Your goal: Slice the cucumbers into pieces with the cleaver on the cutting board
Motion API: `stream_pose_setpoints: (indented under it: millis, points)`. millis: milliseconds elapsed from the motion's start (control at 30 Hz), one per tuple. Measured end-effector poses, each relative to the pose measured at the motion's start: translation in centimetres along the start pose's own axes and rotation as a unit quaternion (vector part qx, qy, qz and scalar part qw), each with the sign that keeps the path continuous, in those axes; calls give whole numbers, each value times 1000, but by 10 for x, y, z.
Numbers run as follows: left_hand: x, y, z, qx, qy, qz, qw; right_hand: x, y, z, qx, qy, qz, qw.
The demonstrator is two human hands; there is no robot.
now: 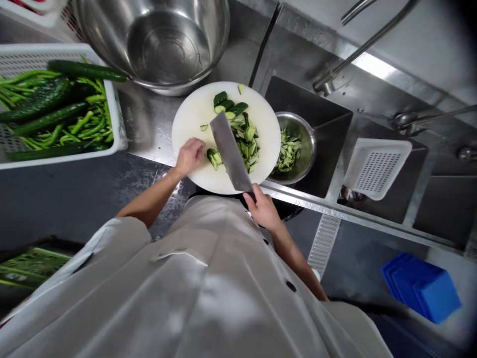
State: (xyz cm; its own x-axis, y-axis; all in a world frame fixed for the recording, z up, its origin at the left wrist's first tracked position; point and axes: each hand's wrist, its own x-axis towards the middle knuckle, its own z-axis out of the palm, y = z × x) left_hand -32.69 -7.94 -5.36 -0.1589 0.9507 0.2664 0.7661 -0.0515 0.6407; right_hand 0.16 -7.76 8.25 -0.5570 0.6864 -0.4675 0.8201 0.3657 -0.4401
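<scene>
My right hand (263,206) is closed around the dark handle of a cleaver (231,154), whose broad blade slants up and left across a round white cutting board (188,109). Under and beside the blade lies a heap of cut cucumber pieces (249,144). Thicker cucumber chunks (229,105) with dark green skin sit farther up the board. At the board's left edge, my left hand (191,156) has loosely bent fingers and no visible object in them. Close to its fingertips lies a small group of cucumber slices (213,157).
A metal bowl of cut cucumber (288,154) stands right of the board, at the sink (331,144). A large steel basin (167,47) is behind. At left, a white basket (119,117) holds whole cucumbers (40,102) and green peppers. A white colander (380,166) sits farther right.
</scene>
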Motion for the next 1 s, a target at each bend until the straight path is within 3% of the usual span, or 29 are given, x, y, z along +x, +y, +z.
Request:
stream_pose_setpoints:
  millis: [67,133,200,267,333,400,567,800,900,1000]
  points:
    - [42,-12,-11,13,47,-50,998,-19,16,-5,8,19,-16,1000]
    - [95,-22,-13,27,37,-49,998,-29,25,-5,-2,-11,-34,999]
    - [148,-26,-5,65,-19,-21,997,-27,24,-1,-15,-70,-60,996]
    - [191,-27,8,84,-115,10,990,-17,18,7,-18,-108,-78,991]
    - [217,-28,19,89,-182,30,979,-3,10,15,-12,-101,-70,992]
    - [226,-32,23,92,-197,39,975,9,5,21,0,-71,-44,997]
    - [200,-52,2,69,-161,37,984,15,7,23,24,-46,2,999]
    - [116,-62,-49,64,-147,-54,986,11,10,19,8,-60,18,998]
    - [71,-53,-61,55,-51,-103,992,12,8,17,2,-67,20,998]
    - [29,-25,-50,47,22,-135,989,12,6,15,-8,-77,22,997]
